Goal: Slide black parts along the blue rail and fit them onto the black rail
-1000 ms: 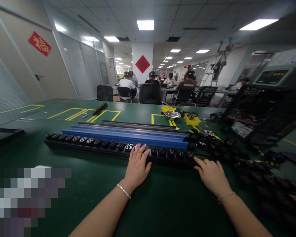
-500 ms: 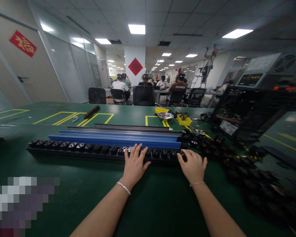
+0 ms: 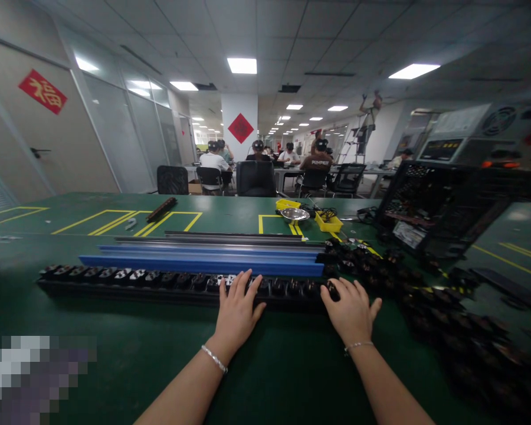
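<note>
A long black strip [image 3: 128, 293] lies crosswise on the green table, lined with a row of small black modules, some with white or metallic faces. My left hand [image 3: 238, 313] rests flat on the strip's right half, its fingers stretched over the modules and thumb out to the side. At the strip's right end, my right hand [image 3: 351, 310] curls around a small black module [image 3: 333, 290] with gold-coloured metal on it, thumb on its left. The module's underside is hidden. Just behind the strip, blue rails [image 3: 194, 265] run parallel to it.
A heap of black modules [image 3: 446, 319] covers the right side. Beyond stand a metal bowl [image 3: 295, 215], a yellow bin [image 3: 328, 222] and an open computer case [image 3: 433, 206]. A dark brown bar [image 3: 161, 209] lies farther back on the left. People sit at distant desks.
The view has tilted up slightly, so the table and strip appear lower. Both hands stay at the same places along the strip; the module under my right hand shows more clearly.
</note>
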Demonstrator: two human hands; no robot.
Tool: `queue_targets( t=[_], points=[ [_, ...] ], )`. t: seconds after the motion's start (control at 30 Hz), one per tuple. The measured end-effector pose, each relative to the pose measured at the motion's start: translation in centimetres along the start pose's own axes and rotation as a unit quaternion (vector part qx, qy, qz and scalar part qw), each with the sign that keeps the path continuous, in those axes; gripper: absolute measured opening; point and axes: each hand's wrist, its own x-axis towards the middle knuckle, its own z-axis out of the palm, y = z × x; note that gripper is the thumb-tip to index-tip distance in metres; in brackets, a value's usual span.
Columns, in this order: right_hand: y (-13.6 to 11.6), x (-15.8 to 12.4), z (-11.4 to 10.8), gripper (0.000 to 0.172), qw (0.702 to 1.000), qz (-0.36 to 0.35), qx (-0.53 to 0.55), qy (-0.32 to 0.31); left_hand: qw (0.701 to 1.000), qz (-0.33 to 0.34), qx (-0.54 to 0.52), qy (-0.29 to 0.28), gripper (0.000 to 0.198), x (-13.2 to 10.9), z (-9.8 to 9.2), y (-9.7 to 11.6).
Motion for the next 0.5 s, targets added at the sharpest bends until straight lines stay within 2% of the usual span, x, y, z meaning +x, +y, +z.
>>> queue_targets(
  t=[0.3,0.5],
  points=[
    [1.0,0.4,0.4,0.045,0.999,0.029,0.014,-0.021,1.0,0.005,-0.001,0.011,0.052,-0.2,0.1,-0.1],
    [1.2,0.3,0.4,0.044,0.999,0.033,-0.005,0.0,1.0,0.008,-0.001,0.007,0.052,-0.2,0.0,-0.1]
  ],
)
